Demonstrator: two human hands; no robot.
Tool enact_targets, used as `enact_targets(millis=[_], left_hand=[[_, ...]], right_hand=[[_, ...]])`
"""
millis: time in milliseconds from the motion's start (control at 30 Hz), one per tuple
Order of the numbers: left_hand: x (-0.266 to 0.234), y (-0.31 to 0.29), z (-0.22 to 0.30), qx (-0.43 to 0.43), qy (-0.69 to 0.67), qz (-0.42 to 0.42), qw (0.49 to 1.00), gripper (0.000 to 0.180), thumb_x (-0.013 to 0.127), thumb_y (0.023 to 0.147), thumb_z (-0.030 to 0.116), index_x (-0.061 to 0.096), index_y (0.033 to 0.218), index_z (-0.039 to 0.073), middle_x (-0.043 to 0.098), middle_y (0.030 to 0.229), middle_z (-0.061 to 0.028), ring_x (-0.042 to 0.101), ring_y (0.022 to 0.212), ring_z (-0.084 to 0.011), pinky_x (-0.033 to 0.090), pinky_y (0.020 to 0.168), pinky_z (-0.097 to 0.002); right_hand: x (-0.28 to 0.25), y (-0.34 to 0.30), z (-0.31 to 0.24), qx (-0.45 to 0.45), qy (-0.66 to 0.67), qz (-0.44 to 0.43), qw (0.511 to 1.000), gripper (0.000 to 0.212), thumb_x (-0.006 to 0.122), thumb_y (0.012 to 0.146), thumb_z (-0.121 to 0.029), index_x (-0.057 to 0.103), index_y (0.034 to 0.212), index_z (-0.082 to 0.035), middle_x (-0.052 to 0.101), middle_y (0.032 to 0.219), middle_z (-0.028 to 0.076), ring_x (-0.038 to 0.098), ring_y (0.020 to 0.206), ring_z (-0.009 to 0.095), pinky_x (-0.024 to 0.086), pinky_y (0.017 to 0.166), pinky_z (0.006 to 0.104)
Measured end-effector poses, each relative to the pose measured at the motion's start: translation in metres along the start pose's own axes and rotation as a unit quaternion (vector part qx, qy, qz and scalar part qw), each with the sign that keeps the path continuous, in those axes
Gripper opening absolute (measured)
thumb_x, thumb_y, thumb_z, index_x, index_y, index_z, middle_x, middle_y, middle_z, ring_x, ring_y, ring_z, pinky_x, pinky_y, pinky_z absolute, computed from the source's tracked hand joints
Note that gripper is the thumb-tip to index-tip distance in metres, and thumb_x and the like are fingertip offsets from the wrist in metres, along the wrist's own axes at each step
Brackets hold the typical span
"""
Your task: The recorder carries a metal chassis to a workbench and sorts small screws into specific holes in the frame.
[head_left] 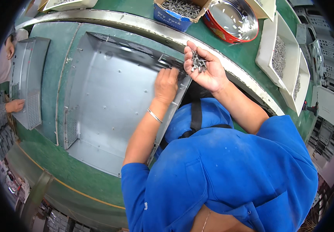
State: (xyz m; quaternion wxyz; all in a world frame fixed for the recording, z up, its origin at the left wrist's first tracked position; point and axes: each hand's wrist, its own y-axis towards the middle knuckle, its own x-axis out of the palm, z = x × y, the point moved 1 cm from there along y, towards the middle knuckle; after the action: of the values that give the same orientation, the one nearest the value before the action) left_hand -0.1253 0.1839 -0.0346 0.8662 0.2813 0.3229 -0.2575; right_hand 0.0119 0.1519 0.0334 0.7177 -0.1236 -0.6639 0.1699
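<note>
A large open sheet-metal case, silver-grey with perforated patches in its walls, lies on the green work surface before me. My left hand, with a bangle on its wrist, reaches into the case's far right corner. Its fingers are bent and pressed together by the wall there; whatever they hold is hidden. Just right of that corner, my right hand is turned palm up outside the case. Its fingers curl round a small heap of short metal pins, cupped in the palm.
Beyond a pale metal rail stand a blue cardboard box of metal pieces, a red round tin and white bins of small parts. At left, another person's hand touches a second metal case. A power drill lies far right.
</note>
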Motion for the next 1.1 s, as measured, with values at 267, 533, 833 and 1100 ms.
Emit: enact_targets(millis=[267,533,833,1100], left_hand=[[0.010,-0.012,-0.007,-0.008,-0.017,0.044,0.999,0.012,0.057,0.066,0.001,0.055,0.077,0.004,0.049,0.067,-0.0097,0.047,0.066,-0.0272,0.041,0.061,-0.0361],[0.012,-0.006,-0.006,-0.014,0.024,0.024,0.999,0.009,0.061,0.065,0.005,0.053,0.068,0.005,0.048,0.066,-0.0096,0.047,0.065,-0.0273,0.041,0.061,-0.0365],[-0.001,-0.004,-0.004,-0.055,0.028,0.039,0.997,0.009,0.062,0.068,0.009,0.054,0.070,0.005,0.052,0.068,-0.0087,0.049,0.066,-0.0262,0.041,0.059,-0.0367],[-0.088,0.021,0.053,-0.051,-0.139,0.116,0.982,0.008,0.062,0.072,0.006,0.058,0.078,0.005,0.056,0.072,-0.0060,0.051,0.067,-0.0230,0.040,0.062,-0.0323]], right_hand=[[0.002,0.000,0.001,0.005,0.004,0.006,1.000,0.029,0.040,0.088,-0.013,0.045,0.115,-0.003,0.054,0.100,0.013,0.055,0.085,0.021,0.047,0.074,0.0345],[0.000,0.000,0.000,-0.001,-0.002,-0.010,1.000,0.030,0.038,0.089,-0.015,0.044,0.116,-0.002,0.051,0.112,0.015,0.053,0.099,0.025,0.045,0.083,0.0374],[0.021,-0.008,0.008,-0.015,0.005,-0.015,1.000,0.032,0.038,0.088,-0.014,0.043,0.117,0.000,0.047,0.117,0.016,0.043,0.113,0.029,0.034,0.097,0.0436],[0.023,-0.008,0.029,0.009,-0.015,-0.010,1.000,0.035,0.039,0.088,-0.018,0.041,0.119,-0.001,0.044,0.121,0.016,0.038,0.117,0.030,0.032,0.098,0.0438]])
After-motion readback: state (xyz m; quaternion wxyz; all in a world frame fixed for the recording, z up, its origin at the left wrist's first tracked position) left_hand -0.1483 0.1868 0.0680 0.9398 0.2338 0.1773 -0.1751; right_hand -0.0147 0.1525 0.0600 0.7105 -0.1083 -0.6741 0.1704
